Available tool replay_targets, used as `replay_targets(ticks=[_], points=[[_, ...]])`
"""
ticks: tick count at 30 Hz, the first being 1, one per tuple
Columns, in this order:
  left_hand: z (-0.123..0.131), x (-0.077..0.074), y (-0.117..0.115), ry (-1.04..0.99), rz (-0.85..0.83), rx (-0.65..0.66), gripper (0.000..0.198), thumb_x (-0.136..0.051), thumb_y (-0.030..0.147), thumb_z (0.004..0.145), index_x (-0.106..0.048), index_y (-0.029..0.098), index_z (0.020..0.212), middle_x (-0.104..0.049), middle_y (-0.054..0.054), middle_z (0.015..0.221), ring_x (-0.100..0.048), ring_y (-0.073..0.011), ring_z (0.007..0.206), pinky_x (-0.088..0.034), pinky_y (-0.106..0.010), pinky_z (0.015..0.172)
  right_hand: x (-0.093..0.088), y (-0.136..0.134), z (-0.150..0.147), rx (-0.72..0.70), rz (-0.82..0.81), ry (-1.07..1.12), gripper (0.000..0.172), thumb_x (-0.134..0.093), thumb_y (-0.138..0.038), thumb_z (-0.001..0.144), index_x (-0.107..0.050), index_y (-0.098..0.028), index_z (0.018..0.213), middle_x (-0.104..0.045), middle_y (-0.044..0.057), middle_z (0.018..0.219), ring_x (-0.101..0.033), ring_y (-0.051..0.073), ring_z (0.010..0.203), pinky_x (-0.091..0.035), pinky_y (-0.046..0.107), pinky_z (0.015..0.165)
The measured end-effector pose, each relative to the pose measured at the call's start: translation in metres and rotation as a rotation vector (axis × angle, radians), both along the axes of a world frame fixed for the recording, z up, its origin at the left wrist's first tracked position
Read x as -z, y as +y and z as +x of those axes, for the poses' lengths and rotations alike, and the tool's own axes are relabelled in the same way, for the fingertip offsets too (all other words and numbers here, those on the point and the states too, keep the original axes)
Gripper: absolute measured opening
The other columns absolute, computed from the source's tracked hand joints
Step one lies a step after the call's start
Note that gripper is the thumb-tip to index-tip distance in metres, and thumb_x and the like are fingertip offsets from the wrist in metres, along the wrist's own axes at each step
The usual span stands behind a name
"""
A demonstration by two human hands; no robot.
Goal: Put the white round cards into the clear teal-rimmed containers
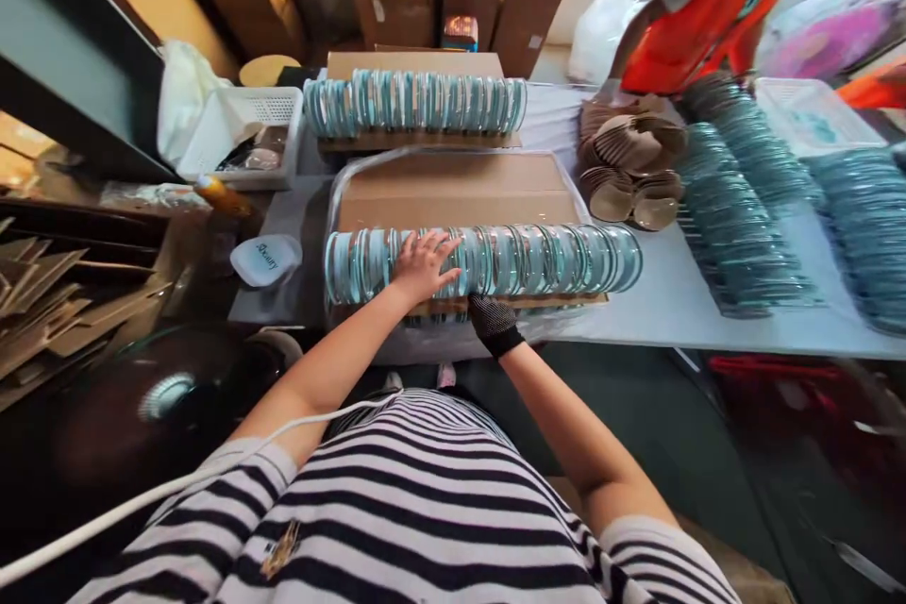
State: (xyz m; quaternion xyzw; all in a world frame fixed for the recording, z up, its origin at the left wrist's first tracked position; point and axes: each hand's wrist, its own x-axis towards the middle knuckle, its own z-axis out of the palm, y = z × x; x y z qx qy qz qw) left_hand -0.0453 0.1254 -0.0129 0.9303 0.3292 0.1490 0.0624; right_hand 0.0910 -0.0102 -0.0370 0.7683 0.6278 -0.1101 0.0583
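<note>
A long row of round glass-and-teal discs (pixel 538 260) stands on edge along the near side of a cardboard sheet (pixel 453 189) wrapped in clear plastic. My left hand (pixel 421 264) is bare and lies on top of the row near its left end, fingers spread over the discs. My right hand (pixel 494 321) wears a black glove and sits low at the front of the row, by the cardboard's near edge; its fingers are hidden. A second row of the same discs (pixel 414 104) stands at the far side of the cardboard.
Brown round pads (pixel 629 160) are piled to the right, beside long fanned rows of discs (pixel 736 208) on the white table (pixel 672 302). A white basket (pixel 241 132) and a white lid (pixel 267 260) sit left. Cardboard boxes (pixel 396 14) stand behind. A person in orange (pixel 714 0) works far right.
</note>
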Motion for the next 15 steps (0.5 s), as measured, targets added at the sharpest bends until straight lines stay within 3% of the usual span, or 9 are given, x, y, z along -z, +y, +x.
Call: replay_targets(ticks=[2,4,6,9,12,15], points=[[-0.001,-0.005,-0.002,0.023,-0.017,-0.015,0.056,-0.049,0.051,0.093,-0.045,0.029,0.145,-0.048,-0.006,0.149,-0.034,-0.0261,0.144,-0.012,-0.050,0.123,0.015,-0.010,0.001,0.020,0.002,0.030,0.036,-0.034,-0.026,0.100,-0.064,-0.018,0.119,-0.071,0.016,0.111,-0.068,0.024,0.097,-0.046,0.029,0.073],[0.001,-0.012,-0.006,0.035,-0.029,-0.031,0.055,-0.050,0.048,0.093,-0.046,0.028,0.144,-0.046,-0.006,0.151,-0.031,-0.0273,0.146,-0.013,-0.052,0.122,0.011,-0.010,0.015,0.015,0.066,0.053,0.037,-0.035,-0.033,0.100,-0.067,-0.019,0.115,-0.071,0.014,0.110,-0.068,0.023,0.096,-0.045,0.028,0.074],[0.011,-0.018,-0.010,0.024,-0.015,-0.010,0.057,-0.051,0.046,0.093,-0.045,0.026,0.145,-0.042,-0.008,0.154,-0.026,-0.0284,0.148,-0.012,-0.053,0.122,-0.014,0.004,0.039,0.064,0.194,0.024,0.043,-0.031,-0.037,0.102,-0.068,-0.019,0.113,-0.071,0.014,0.108,-0.068,0.022,0.096,-0.045,0.027,0.076],[0.035,-0.023,-0.018,-0.001,0.017,0.064,0.062,-0.050,0.047,0.093,-0.040,0.023,0.149,-0.039,-0.009,0.156,-0.023,-0.0276,0.149,-0.014,-0.052,0.122,-0.070,0.047,0.076,0.091,0.292,-0.073,0.041,-0.034,-0.036,0.101,-0.065,-0.019,0.121,-0.069,0.015,0.117,-0.064,0.023,0.107,-0.046,0.030,0.085],[0.056,-0.016,-0.027,0.024,0.015,0.069,0.061,-0.047,0.047,0.093,-0.040,0.023,0.149,-0.045,-0.010,0.152,-0.034,-0.0297,0.144,-0.020,-0.055,0.120,-0.115,0.097,0.093,-0.013,-0.030,-0.055,0.030,-0.051,-0.027,0.092,-0.071,-0.014,0.110,-0.070,0.015,0.115,-0.064,0.025,0.108,-0.049,0.031,0.088],[0.064,0.001,-0.024,0.031,0.066,0.052,0.058,-0.045,0.044,0.094,-0.043,0.024,0.148,-0.045,-0.010,0.152,-0.039,-0.0321,0.141,-0.020,-0.057,0.119,-0.131,0.136,0.096,-0.023,-0.132,0.020,0.015,-0.063,-0.020,0.082,-0.074,-0.020,0.093,-0.075,0.001,0.101,-0.066,0.019,0.101,-0.050,0.028,0.087]])
